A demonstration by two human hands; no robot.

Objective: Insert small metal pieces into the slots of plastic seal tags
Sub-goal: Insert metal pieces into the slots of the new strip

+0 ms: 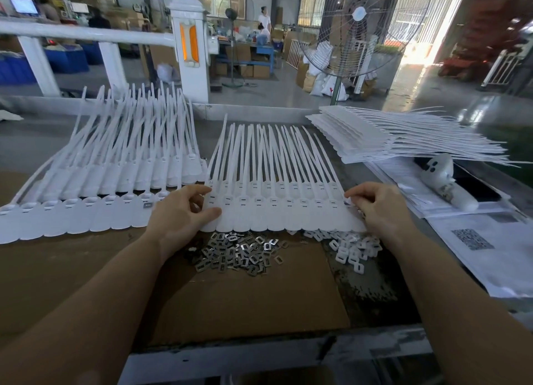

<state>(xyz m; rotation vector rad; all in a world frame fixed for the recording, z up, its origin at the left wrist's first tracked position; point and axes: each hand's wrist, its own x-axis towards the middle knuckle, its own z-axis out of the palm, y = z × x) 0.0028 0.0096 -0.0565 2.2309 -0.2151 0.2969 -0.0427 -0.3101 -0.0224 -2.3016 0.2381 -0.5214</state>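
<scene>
A strip of joined white plastic seal tags (282,211) lies across the table centre, its tails fanning away from me. My left hand (181,211) pinches the strip's left end between thumb and fingers. My right hand (377,209) grips the strip's right end with curled fingers. Just below the strip lies a heap of small metal pieces (236,253). To its right sits a heap of small white plastic clips (352,247).
Another strip of tags (86,211) lies at the left on brown cardboard (245,304). A stack of tag strips (375,136) sits at the back right. Printed papers (476,240) and a white taped roll (447,180) lie to the right. A standing fan (360,33) is beyond the table.
</scene>
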